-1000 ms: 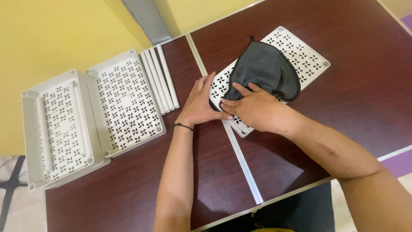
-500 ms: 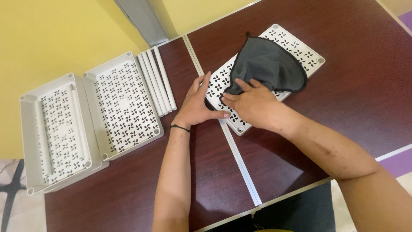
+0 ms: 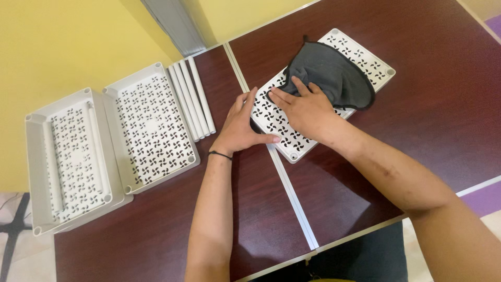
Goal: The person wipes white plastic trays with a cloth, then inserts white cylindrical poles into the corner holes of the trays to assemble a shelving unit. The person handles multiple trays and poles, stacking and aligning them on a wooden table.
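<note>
A white perforated plastic tray [image 3: 282,133] lies upside down across the seam of two dark red tables. A dark grey cloth [image 3: 334,75] is spread over its far half. My right hand [image 3: 302,107] presses flat on the near edge of the cloth, fingers spread. My left hand [image 3: 241,125] rests against the tray's left edge and holds it steady, thumb along its near side. A thin black band circles my left wrist.
Two more white perforated trays [image 3: 151,125] [image 3: 68,156] lie side by side at the left, near the table edge. Several white tubes [image 3: 193,96] lie between them and my left hand. A yellow wall and a grey post [image 3: 175,23] stand behind.
My right hand and the cloth have slid farther up the tray, away from me. My left hand has stayed on the tray's left edge.
</note>
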